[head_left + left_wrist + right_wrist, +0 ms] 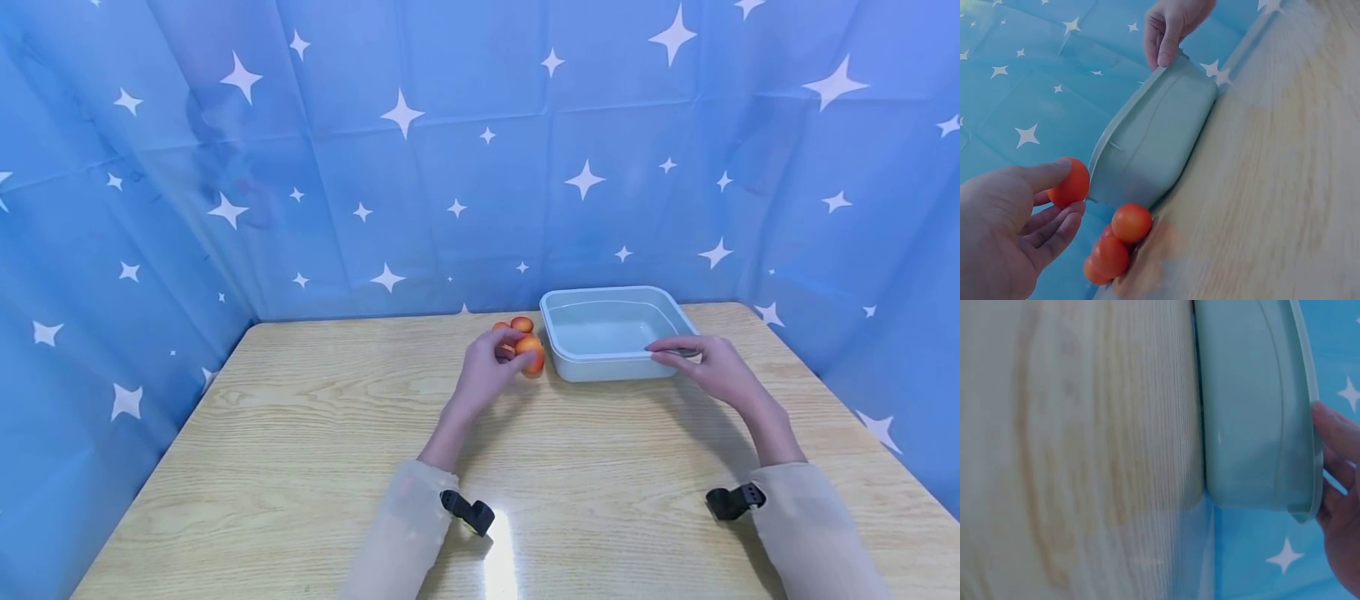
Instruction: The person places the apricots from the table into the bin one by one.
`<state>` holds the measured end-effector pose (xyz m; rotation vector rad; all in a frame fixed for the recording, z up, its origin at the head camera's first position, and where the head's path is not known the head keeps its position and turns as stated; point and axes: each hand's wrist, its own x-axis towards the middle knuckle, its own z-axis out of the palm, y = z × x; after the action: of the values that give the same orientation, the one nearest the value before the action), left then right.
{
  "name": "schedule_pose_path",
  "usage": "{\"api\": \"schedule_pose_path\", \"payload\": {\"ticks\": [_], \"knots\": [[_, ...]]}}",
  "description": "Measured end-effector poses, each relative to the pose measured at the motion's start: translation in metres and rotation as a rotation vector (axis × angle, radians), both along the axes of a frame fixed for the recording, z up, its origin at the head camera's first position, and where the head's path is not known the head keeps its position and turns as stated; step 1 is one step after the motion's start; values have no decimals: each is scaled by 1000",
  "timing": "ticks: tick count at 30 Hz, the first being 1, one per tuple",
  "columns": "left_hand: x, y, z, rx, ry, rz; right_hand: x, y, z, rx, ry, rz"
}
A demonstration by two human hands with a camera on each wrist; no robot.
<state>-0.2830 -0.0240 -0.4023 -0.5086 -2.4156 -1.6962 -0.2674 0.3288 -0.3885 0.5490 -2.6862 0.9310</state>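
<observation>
We see a bright head view, with white glare and soft shadows on the table. Our wrist views are dimmer, the table partly blurred.

Smooth plastic tub — softly glossy tomatoes — wood-grained tabletop, creased cloth backdrop

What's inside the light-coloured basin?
In the head view, nothing shows inside the basin except its bare walls and floor. Its near wall hides the closest strip of floor, and the right hand covers part of its rim.

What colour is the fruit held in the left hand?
The fruit is orange-red, clearest in the left wrist view.
</observation>
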Motion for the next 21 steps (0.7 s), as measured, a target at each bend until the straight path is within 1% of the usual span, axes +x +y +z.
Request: {"api": "schedule_pose_path", "payload": {"ticks": [7,14,21], "knots": [[-2,12,7,78,62,20,0,0,0,-4,0,5],[-2,27,12,124,116,4,0,1,-2,-9,3,3],[-1,39,14,157,115,-24,-1,1,-1,-4,-4,-2]]}}
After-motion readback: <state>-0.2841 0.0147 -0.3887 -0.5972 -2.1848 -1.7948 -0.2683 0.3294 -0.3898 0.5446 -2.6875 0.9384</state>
